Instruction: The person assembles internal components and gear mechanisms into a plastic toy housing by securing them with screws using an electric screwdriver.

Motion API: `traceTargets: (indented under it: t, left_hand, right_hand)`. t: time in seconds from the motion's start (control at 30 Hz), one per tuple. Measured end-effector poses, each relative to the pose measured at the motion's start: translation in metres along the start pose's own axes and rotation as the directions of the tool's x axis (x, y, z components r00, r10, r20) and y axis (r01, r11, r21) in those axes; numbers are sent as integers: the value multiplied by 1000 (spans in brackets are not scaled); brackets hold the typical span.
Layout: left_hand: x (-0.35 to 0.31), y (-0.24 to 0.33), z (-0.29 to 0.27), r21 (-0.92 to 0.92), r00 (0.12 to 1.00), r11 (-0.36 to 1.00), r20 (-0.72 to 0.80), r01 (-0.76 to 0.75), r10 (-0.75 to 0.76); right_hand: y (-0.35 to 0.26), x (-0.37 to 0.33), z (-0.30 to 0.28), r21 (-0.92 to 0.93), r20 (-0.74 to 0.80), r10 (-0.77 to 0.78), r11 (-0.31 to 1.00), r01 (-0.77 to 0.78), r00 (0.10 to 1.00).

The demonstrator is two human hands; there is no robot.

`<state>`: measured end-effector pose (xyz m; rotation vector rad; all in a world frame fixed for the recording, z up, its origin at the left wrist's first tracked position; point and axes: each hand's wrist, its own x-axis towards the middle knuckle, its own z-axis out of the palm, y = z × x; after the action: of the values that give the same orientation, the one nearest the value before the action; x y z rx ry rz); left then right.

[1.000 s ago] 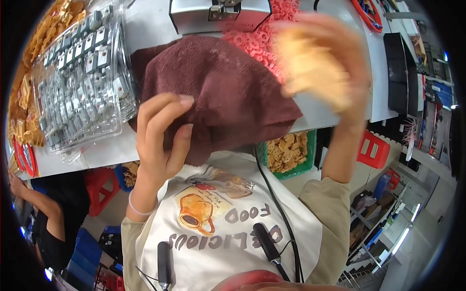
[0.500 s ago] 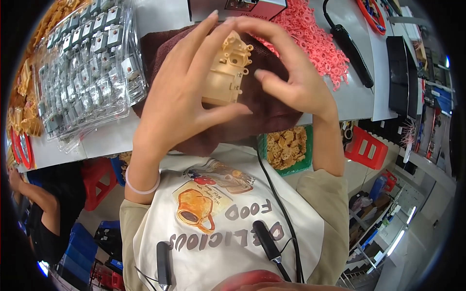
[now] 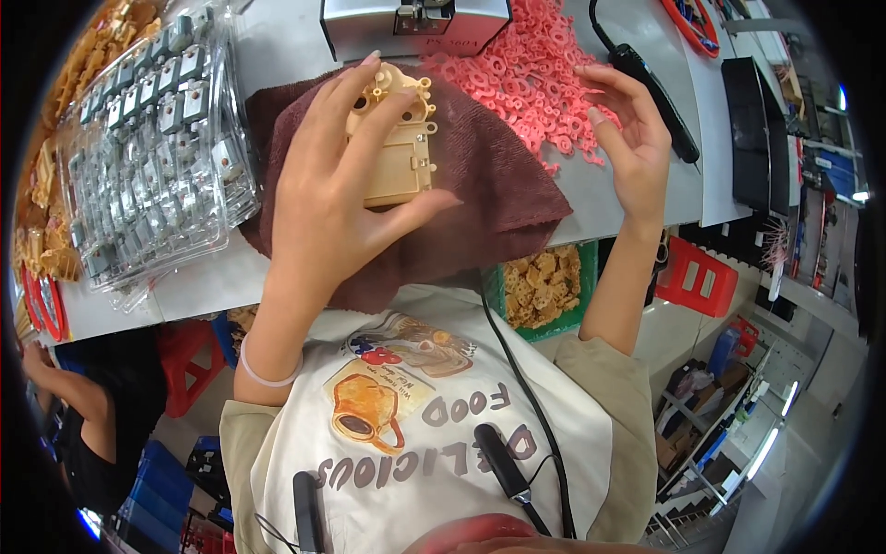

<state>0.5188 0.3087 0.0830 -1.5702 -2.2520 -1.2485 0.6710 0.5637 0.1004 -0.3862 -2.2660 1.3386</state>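
Observation:
My left hand (image 3: 325,189) holds a beige plastic housing (image 3: 399,166) with small screw lugs along its edge. The index finger lies over the housing's upper part and the thumb sits by its lower edge. Beneath them a dark maroon cloth (image 3: 498,194) is spread over the table edge. Off to the right, my right hand (image 3: 637,129) hovers beside a heap of small pink plastic rings (image 3: 535,83). Its thumb and index finger are bent and apart, and nothing shows between them.
Stacked clear trays (image 3: 152,157) of small grey motors stand on the left, beside loose orange-beige parts (image 3: 46,175). A machine (image 3: 415,32) is at the back. At the right lies a black corded tool (image 3: 655,97). Below the table a green bin (image 3: 544,286) holds beige parts.
My right hand has left the housing and moved right to the pink rings. My left hand has shifted slightly left and down with the housing.

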Motion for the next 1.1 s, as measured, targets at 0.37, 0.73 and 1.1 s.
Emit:
traceTargets:
  t: [0.37,0.73,1.1]
  left_hand:
    - [4,-12,-110,195,984,967,-111,162,-142]
    - [-12,-109,-149,750,966,610,-231,255,-120]
    - [-7,-70,-159,483,882,797,-454,362,-125]
  right_hand:
    - [-3,-21,-16,-55,-42,11,998,-14,999]
    - [-8,-31,-20,-80,-99,49,995,-57,994]
    - [-14,-37,-26,-63,-143,39,997,-49,989]
